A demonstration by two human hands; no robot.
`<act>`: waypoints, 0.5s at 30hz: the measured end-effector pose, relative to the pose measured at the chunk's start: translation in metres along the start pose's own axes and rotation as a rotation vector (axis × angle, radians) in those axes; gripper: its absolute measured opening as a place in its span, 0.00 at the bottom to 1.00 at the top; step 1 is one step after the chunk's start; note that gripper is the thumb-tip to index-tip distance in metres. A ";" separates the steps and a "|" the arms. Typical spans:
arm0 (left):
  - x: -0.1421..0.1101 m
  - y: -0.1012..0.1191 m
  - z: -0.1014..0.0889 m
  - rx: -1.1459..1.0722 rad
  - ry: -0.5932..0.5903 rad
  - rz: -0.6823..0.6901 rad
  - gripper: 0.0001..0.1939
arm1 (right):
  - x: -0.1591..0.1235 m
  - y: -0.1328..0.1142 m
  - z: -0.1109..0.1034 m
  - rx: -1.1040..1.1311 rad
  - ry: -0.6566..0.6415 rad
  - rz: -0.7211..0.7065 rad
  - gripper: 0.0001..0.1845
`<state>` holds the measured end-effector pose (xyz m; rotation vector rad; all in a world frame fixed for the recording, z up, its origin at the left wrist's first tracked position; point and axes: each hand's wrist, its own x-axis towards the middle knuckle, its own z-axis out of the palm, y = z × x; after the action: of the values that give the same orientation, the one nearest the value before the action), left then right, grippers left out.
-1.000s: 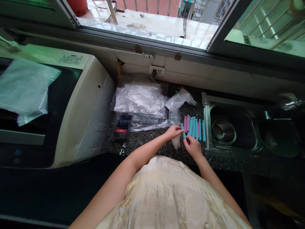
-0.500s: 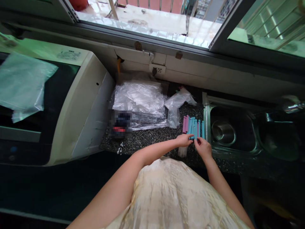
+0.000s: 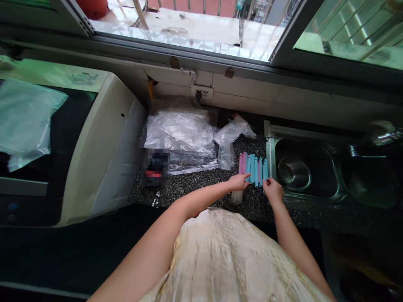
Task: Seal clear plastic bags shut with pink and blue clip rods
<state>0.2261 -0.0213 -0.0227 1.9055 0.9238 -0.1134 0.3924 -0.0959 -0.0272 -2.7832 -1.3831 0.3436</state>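
Note:
A row of several blue and pink sealing clips (image 3: 252,167) lies on the speckled counter (image 3: 201,184) beside the sink. My left hand (image 3: 238,182) is at the near ends of the clips, fingers closed. A small clear plastic bag (image 3: 236,197) hangs from under that hand. My right hand (image 3: 272,189) is at the right end of the row, its fingertips pinched on the near end of a blue clip (image 3: 265,173).
A steel sink (image 3: 302,172) with a tap (image 3: 384,136) lies right of the clips. Clear plastic bags (image 3: 181,132) are piled behind, a crumpled one (image 3: 231,136) beside them. A white appliance (image 3: 94,138) stands at the left. A wall socket (image 3: 201,92) sits under the window.
The blue clip I held in both hands has gone over to the row. My hands have moved apart, the right one to the row's right end.

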 end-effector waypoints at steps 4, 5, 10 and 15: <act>0.000 -0.002 0.001 0.001 -0.020 0.004 0.28 | 0.002 -0.005 0.003 -0.021 -0.007 -0.018 0.16; 0.000 -0.002 0.001 -0.004 -0.016 0.002 0.27 | 0.003 -0.006 0.004 -0.025 -0.002 -0.026 0.16; -0.001 -0.006 -0.001 -0.060 0.017 -0.019 0.23 | 0.008 -0.008 0.007 -0.027 0.035 -0.051 0.15; 0.001 -0.012 -0.005 -0.139 0.064 -0.013 0.18 | 0.007 -0.012 0.003 -0.052 -0.010 -0.006 0.16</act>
<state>0.2177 -0.0139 -0.0294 1.7834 0.9619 0.0039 0.3861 -0.0830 -0.0300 -2.8213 -1.4227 0.3265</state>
